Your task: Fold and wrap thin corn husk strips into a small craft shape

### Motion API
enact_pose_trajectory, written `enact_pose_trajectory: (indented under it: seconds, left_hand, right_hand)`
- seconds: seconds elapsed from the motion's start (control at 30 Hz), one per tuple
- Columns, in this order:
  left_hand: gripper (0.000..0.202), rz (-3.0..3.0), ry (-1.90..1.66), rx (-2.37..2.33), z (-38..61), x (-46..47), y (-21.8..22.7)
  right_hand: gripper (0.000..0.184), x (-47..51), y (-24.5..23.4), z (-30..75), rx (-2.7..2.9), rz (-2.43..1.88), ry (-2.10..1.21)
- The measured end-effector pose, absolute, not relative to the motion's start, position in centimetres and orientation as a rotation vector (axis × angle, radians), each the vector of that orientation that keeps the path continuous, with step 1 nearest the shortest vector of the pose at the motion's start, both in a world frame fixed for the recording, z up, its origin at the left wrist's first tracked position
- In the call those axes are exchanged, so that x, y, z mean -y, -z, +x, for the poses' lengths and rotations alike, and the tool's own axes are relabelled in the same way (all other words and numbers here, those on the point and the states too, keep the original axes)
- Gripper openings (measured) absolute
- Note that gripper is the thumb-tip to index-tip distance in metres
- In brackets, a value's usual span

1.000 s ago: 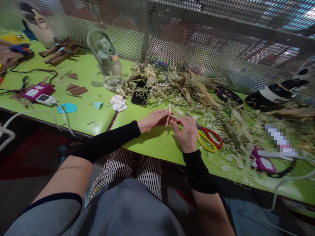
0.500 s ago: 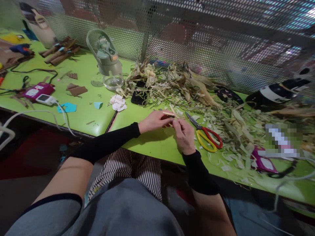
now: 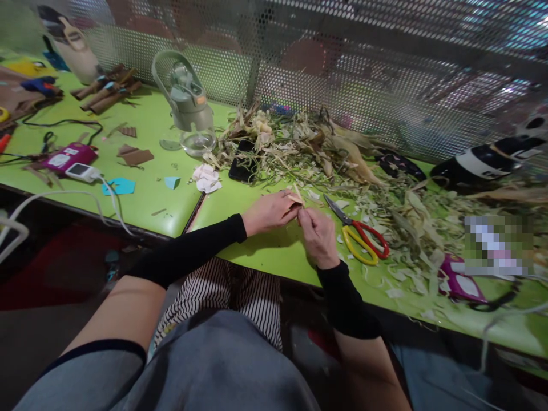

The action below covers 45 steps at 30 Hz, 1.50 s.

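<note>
My left hand point(image 3: 270, 211) is closed on a small pale strip of corn husk point(image 3: 297, 194), which sticks up past its fingertips. Pinched fingers of my right hand point(image 3: 319, 233) meet the left fingertips at the lower end of that strip; most of the piece is hidden between them. Just right of my right hand lies a pair of scissors point(image 3: 358, 233) with one red and one yellow handle, blades apart. Behind both hands spreads a heap of dried corn husks point(image 3: 308, 142), with shreds trailing along the green table point(image 3: 257, 251).
A black phone point(image 3: 243, 165) rests against the husks, beside crumpled paper point(image 3: 206, 178). The grey-green water bottle point(image 3: 188, 108) stands behind it. Purple power boxes point(image 3: 71, 158) with cables lie at left and right. A dark bottle point(image 3: 475, 162) leans near the perforated metal screen point(image 3: 291, 63).
The back of my left hand has turned upward and its fingers have shifted over the strip. My right hand stays close by, with fingers still pinched.
</note>
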<state>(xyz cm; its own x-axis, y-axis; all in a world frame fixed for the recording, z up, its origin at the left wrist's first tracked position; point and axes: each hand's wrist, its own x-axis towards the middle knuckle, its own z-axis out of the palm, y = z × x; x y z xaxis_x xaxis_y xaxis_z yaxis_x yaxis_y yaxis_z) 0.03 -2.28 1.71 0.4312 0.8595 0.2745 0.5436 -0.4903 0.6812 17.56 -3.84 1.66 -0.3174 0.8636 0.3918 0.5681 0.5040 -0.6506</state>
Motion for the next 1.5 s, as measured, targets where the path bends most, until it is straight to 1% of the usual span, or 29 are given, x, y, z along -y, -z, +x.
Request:
enact_pose_trajectory:
  seconds: [0.17, 0.37, 0.5, 0.57, 0.67, 0.73, 0.8, 0.9, 1.0, 1.17, 1.23, 1.33, 1.5]
  left_hand:
    - [0.028, 2.226, -0.823, -1.221, 0.0, 2.6, -2.2]
    - [0.033, 2.307, -0.745, -1.258, -0.3, 2.9, -2.3]
    - [0.033, 2.316, -0.822, -1.114, -0.6, 2.0, -1.6]
    - [0.031, 2.212, -0.889, -0.978, -0.8, 1.4, -1.2]
    - [0.035, 1.877, -0.932, -0.768, -1.2, 0.7, -0.9]
    - [0.039, 1.676, -0.922, -0.663, -1.3, 0.6, -0.8]
    - [0.041, 1.568, -0.911, -0.599, -1.4, 0.7, -0.8]
    - [0.042, 1.502, -0.905, -0.565, -1.3, 1.0, -1.0]
    - [0.043, 1.473, -0.925, -0.544, -1.4, 1.1, -1.2]
    - [0.044, 1.429, -1.021, -0.527, -1.1, 1.0, -0.5]
    - [0.044, 1.421, -1.012, -0.559, -0.8, 1.0, 0.0]
    - [0.04, 1.461, -0.947, -0.576, -0.6, 1.2, 0.3]
    - [0.036, 1.566, -0.862, -0.514, -1.1, 1.6, -0.4]
  right_hand:
    - [0.05, 3.9, -2.0, 17.9, 2.077, -1.129, -0.537]
    - [0.046, 4.1, -1.8, 18.0, 2.136, -1.055, -0.502]
    - [0.044, 4.1, -1.3, 18.0, 2.161, -0.99, -0.445]
    - [0.045, 4.1, -1.0, 18.1, 2.155, -0.932, -0.393]
    - [0.044, 4.1, -0.8, 18.3, 1.987, -0.838, -0.224]
    - [0.039, 3.9, -0.8, 18.5, 1.828, -0.89, -0.12]
    - [0.037, 3.7, -0.9, 18.7, 1.781, -1.002, -0.119]
    - [0.046, 3.5, -1.2, 18.9, 1.867, -1.076, -0.254]
    - [0.054, 3.5, -1.5, 19.2, 1.806, -1.156, -0.445]
    - [0.067, 3.2, -1.5, 19.0, 1.513, -1.214, -1.046]
    - [0.069, 3.1, -1.5, 18.7, 1.434, -1.186, -1.201]
    - [0.066, 3.1, -1.3, 18.4, 1.367, -1.119, -1.206]
    - [0.054, 3.3, -1.2, 18.5, 1.355, -1.072, -1.181]
